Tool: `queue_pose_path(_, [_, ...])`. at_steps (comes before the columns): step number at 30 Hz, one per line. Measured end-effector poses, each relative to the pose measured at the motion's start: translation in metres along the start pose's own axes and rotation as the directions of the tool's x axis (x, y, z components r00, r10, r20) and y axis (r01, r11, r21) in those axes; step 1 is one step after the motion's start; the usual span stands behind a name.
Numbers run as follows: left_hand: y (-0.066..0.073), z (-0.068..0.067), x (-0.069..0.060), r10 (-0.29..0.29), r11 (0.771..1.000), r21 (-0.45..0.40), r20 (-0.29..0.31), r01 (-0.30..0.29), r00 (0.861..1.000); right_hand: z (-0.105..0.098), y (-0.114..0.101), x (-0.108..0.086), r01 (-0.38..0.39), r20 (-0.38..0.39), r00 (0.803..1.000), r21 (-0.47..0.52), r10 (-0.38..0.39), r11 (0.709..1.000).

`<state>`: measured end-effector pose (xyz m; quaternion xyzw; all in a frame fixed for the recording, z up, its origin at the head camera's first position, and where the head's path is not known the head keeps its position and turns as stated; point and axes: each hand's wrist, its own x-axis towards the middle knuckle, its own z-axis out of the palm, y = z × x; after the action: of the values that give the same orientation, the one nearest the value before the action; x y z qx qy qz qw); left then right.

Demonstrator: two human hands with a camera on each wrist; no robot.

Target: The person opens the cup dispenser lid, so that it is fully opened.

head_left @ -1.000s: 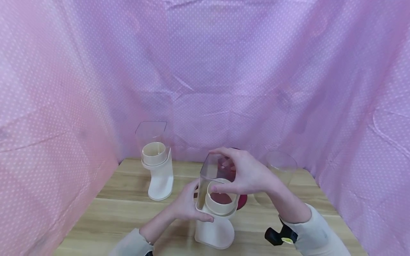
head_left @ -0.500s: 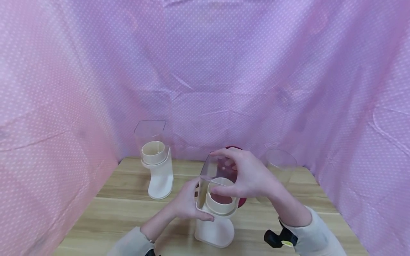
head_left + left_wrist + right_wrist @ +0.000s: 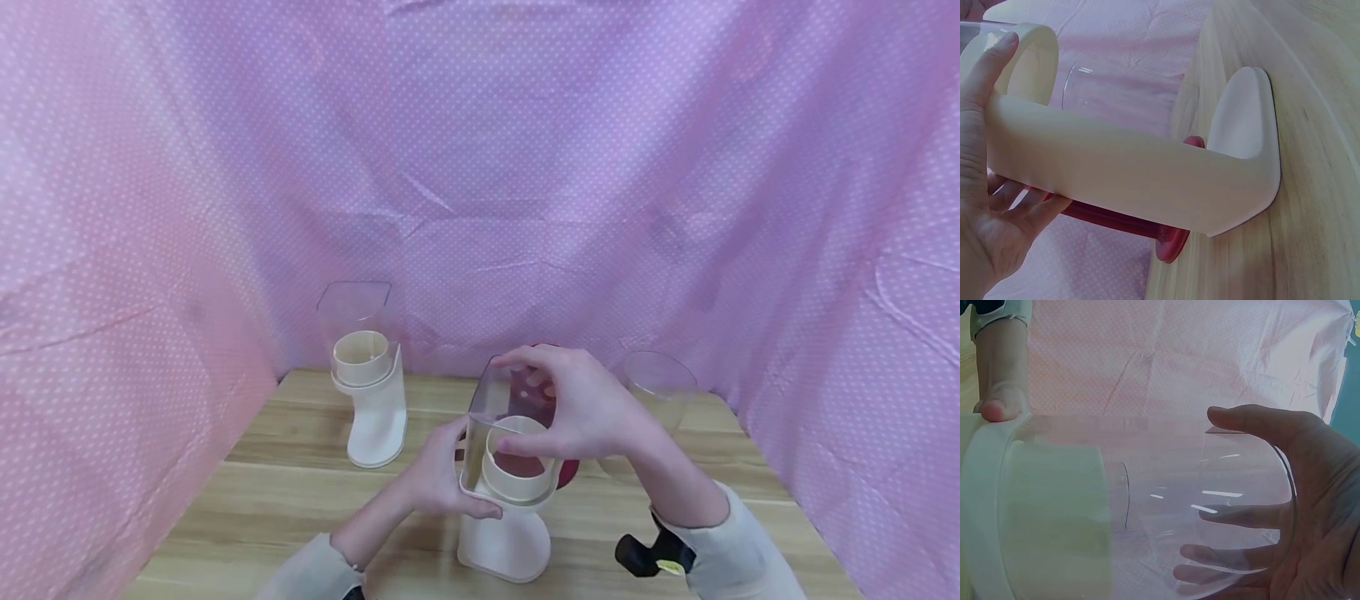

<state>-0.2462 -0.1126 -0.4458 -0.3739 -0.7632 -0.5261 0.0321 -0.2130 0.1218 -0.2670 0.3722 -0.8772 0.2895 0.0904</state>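
Observation:
A cream stand (image 3: 506,546) with a broad foot stands on the table, with a clear plastic container (image 3: 487,400) upright in its upper collar. A cream ring (image 3: 517,479) shows inside the container's lower part. My left hand (image 3: 435,479) grips the collar from the left, thumb in front; in the left wrist view its fingers wrap behind the stand's column (image 3: 1097,156). From above, my right hand (image 3: 581,408) holds the container near its top rim; in the right wrist view thumb and fingers (image 3: 1241,515) span opposite sides of the clear wall (image 3: 1160,519).
At the back left stands a matching cream stand (image 3: 375,425) with its own clear container (image 3: 352,308). A dark red stand (image 3: 567,473) is partly hidden behind my right hand. Another clear container (image 3: 660,379) stands back right. Pink dotted cloth (image 3: 465,167) surrounds the wooden table (image 3: 277,517).

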Motion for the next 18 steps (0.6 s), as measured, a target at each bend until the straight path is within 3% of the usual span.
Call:
queue_pose_path(8, [-0.004, 0.001, 0.002, 0.067, 0.998, 0.014, -0.02, -0.067, 0.998, -0.005, 0.004, 0.01, 0.007, 0.051, 0.999, 0.012, -0.007, 1.0])
queue_pose_path(18, [-0.001, 0.002, 0.0, 0.057, 0.997, 0.054, -0.025, -0.056, 0.998, -0.01, 0.008, 0.014, -0.026, 0.089, 0.996, 0.023, 0.024, 0.999])
